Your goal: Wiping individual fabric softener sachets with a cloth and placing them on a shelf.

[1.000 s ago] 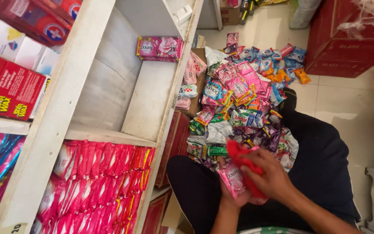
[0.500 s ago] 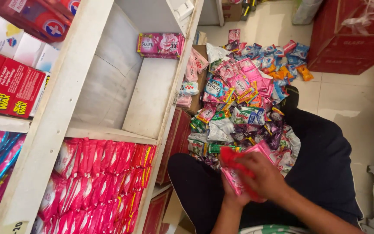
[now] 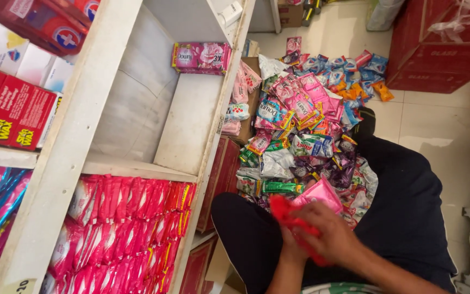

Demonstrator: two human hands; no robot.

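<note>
While the right hand [image 3: 330, 237] and left hand [image 3: 292, 247] overlap, fingers [image 3: 311, 209] closed around crinkled red and pink sachets [image 3: 322, 195], a heap of glossy mixed packets [image 3: 305, 130] lies beyond the fingers on the floor [image 3: 436, 125].

Pink sachet [image 3: 322, 195] and red sachets [image 3: 292, 215] in hand; multicoloured sachet pile [image 3: 311, 125]; white shelf [image 3: 191, 120]; red crate [image 3: 441, 49].

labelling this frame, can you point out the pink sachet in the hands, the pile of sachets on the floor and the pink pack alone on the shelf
pink sachet [image 3: 322, 194], head view, on its upper flat face above the fingers
pile of sachets [image 3: 305, 117], head view, on the middle of the heap
pink pack [image 3: 199, 57], head view, on its front face
</note>
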